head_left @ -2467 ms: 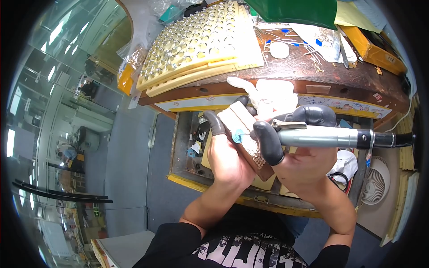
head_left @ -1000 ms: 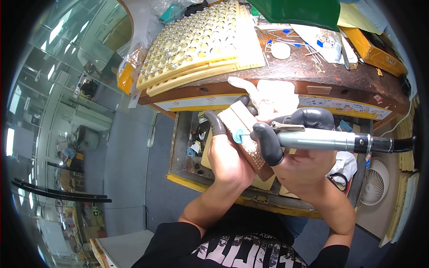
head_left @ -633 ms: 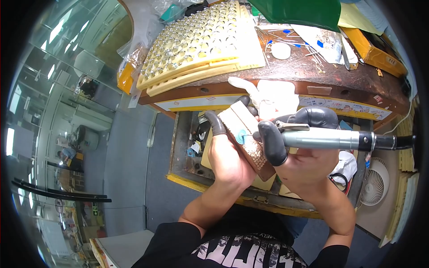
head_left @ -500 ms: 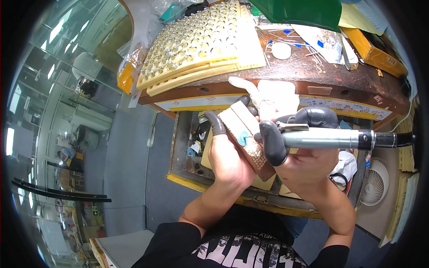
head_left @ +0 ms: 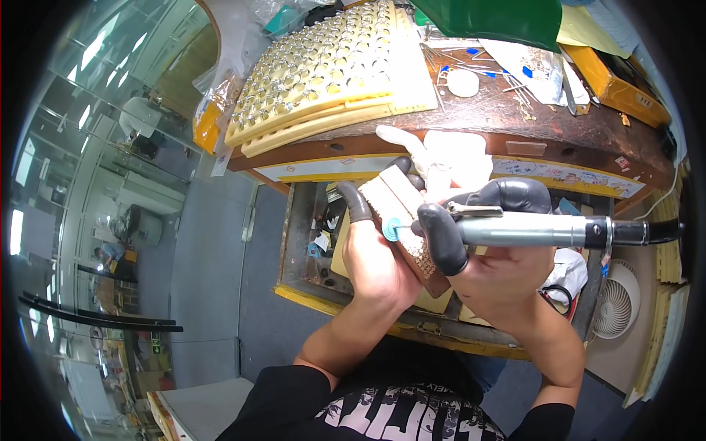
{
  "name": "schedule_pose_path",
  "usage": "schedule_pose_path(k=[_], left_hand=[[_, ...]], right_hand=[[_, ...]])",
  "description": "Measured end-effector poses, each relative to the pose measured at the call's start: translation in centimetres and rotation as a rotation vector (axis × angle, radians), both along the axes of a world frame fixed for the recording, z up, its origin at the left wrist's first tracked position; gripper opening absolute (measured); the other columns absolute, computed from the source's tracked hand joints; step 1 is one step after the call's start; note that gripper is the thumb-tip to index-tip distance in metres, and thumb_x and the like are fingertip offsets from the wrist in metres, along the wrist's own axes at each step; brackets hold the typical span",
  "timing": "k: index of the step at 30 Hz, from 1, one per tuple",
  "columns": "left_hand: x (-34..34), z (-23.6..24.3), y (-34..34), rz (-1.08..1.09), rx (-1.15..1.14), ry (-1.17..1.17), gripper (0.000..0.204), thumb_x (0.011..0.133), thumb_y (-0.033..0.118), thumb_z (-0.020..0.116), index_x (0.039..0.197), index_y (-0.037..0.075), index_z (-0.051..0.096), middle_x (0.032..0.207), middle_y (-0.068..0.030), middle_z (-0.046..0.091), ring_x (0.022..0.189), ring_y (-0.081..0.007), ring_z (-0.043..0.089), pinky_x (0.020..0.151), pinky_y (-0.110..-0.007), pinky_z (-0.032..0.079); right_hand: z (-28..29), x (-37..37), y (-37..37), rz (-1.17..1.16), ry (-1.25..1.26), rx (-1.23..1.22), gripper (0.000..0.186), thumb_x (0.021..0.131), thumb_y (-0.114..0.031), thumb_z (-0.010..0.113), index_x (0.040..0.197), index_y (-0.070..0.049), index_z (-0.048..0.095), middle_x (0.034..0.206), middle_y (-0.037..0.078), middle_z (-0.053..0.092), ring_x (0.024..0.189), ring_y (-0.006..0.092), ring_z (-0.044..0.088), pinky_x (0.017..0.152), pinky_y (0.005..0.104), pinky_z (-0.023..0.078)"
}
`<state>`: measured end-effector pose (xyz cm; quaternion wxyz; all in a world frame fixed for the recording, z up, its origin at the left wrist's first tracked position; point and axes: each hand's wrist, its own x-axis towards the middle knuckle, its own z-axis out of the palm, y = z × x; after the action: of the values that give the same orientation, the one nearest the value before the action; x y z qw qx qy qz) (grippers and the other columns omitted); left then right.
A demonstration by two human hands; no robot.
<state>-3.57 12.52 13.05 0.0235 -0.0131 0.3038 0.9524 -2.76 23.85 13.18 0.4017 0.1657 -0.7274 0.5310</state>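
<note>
My left hand (head_left: 371, 253) grips a small tan wooden block (head_left: 401, 202), thumb in a dark rubber finger cot on its left edge. My right hand (head_left: 496, 268) is wrapped around a grey rotary handpiece (head_left: 537, 230), with dark finger cots on thumb and forefinger. A small blue disc (head_left: 390, 228) at the handpiece's tip lies against the block's face. Both hands sit close together in front of the workbench edge, above an open drawer. The handpiece's black cable runs off to the right.
The brown wooden workbench (head_left: 507, 121) carries stacked cream trays of small rings (head_left: 331, 73), a green tray (head_left: 493, 18), a white round tin (head_left: 463, 82), loose metal tools and an orange box (head_left: 610, 84). An open drawer (head_left: 309, 242) lies below. A small fan (head_left: 614, 316) stands at right.
The hands and handpiece hold nearly the same place; the handpiece only shifts slightly left and right against the block.
</note>
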Motion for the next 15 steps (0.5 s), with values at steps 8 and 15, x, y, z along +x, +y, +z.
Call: schedule_pose_path(k=[8,15], left_hand=[[-0.4,-0.6,-0.1,0.044,0.048,0.044,0.072,0.104,0.059,0.022,0.134,-0.001,0.045,0.118,-0.0155,0.060,0.109,-0.0290,0.060,0.100,-0.044,0.049],[-0.4,-0.4,-0.3,-0.062,0.109,0.044,0.076,0.103,0.062,0.019,0.133,-0.003,0.045,0.118,-0.0204,0.059,0.107,-0.0307,0.060,0.098,-0.044,0.049]], right_hand=[[0.2,0.1,0.9,0.057,0.040,0.094,0.009,0.078,0.001,0.079,0.082,0.002,0.071,0.075,0.006,0.069,0.069,0.0118,0.064,0.065,0.0260,0.051],[0.7,0.1,1.3,0.064,0.052,0.097,0.011,0.079,0.000,0.077,0.085,0.005,0.068,0.077,0.007,0.069,0.073,0.0120,0.068,0.071,0.0263,0.055]])
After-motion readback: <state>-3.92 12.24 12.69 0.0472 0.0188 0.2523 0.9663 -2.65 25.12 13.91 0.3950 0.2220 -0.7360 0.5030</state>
